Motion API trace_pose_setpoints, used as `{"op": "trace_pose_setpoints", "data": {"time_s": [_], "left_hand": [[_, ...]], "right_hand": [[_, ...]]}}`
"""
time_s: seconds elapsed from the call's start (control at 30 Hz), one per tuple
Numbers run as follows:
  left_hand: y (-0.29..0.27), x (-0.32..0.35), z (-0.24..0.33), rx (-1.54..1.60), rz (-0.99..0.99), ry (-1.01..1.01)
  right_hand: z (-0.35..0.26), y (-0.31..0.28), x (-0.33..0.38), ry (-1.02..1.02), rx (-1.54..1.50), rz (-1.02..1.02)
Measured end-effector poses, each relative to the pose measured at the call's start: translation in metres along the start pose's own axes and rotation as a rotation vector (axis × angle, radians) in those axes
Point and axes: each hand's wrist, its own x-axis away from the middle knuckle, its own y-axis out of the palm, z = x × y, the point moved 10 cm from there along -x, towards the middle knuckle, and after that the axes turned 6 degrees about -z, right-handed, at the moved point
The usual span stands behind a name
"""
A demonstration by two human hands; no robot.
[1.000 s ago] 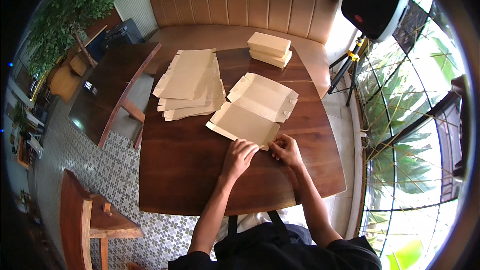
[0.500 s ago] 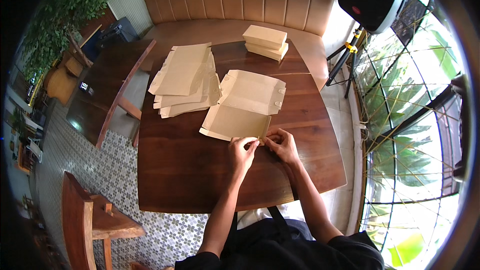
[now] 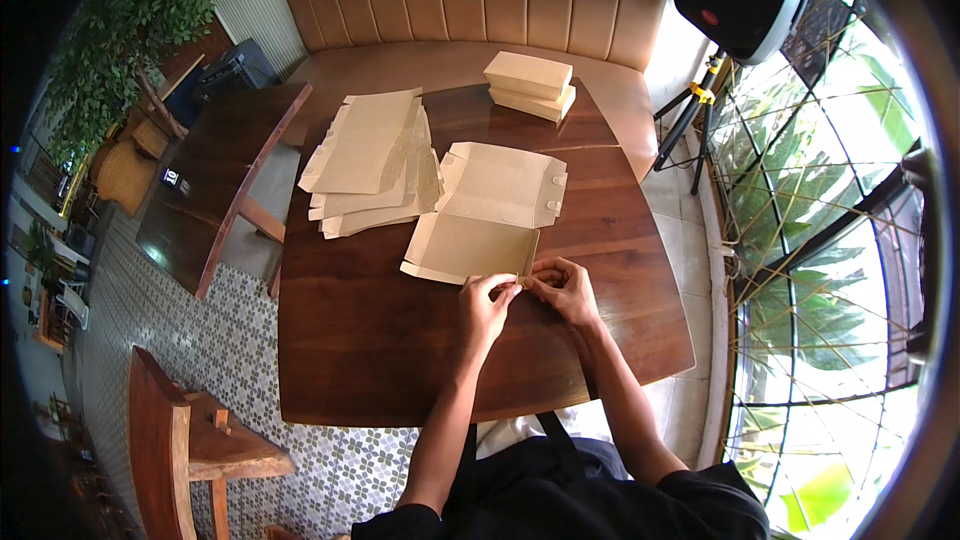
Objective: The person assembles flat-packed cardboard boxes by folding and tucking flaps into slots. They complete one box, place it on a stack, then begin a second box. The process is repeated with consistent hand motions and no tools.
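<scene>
At carton [image 3: 470, 246] corner: L hand [image 3: 485, 305], R hand [image 3: 563, 292] pinching.

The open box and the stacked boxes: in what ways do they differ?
The open box lies spread open, inside showing; the stacked boxes are closed. The left hand and right hand hold the open box at its near right corner; neither touches the stacked boxes. All are plain brown cardboard.

Looks like a café or eating place, a long soft brown seat [image 3: 480, 0] along the far edge of a wooden table [image 3: 370, 350], another table [image 3: 225, 165] past its left edge (with a little sign [image 3: 171, 177] on top), flowery floor tiles [image 3: 240, 340]
</scene>
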Motion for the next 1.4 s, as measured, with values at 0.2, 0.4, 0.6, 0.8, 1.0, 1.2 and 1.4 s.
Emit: {"op": "trace_pose_setpoints", "data": {"time_s": [0.2,0.4,0.6,0.8,1.0,1.2,1.4], "left_hand": [[0.003,0.002,-0.001,-0.001,0.043,0.012],[0.003,0.004,0.012,-0.086,0.090,0.094],[0.004,0.004,0.016,-0.077,0.109,0.081],[0.001,0.010,0.023,-0.136,0.202,0.073],[0.002,0.015,0.019,-0.109,0.258,0.064],[0.005,0.015,0.011,-0.069,0.256,0.034],[0.004,0.014,0.006,-0.001,0.218,0.003]], "right_hand": [[0.000,-0.001,0.000,0.002,-0.022,-0.011],[0.004,-0.003,-0.002,0.022,-0.112,-0.031],[0.003,-0.005,-0.006,-0.104,-0.160,-0.046],[0.011,-0.004,-0.005,-0.046,-0.201,-0.060],[0.012,-0.007,-0.005,-0.029,0.020,0.034],[0.017,-0.009,-0.007,0.006,0.084,0.056],[0.013,-0.002,-0.007,-0.024,-0.133,0.006]]}}
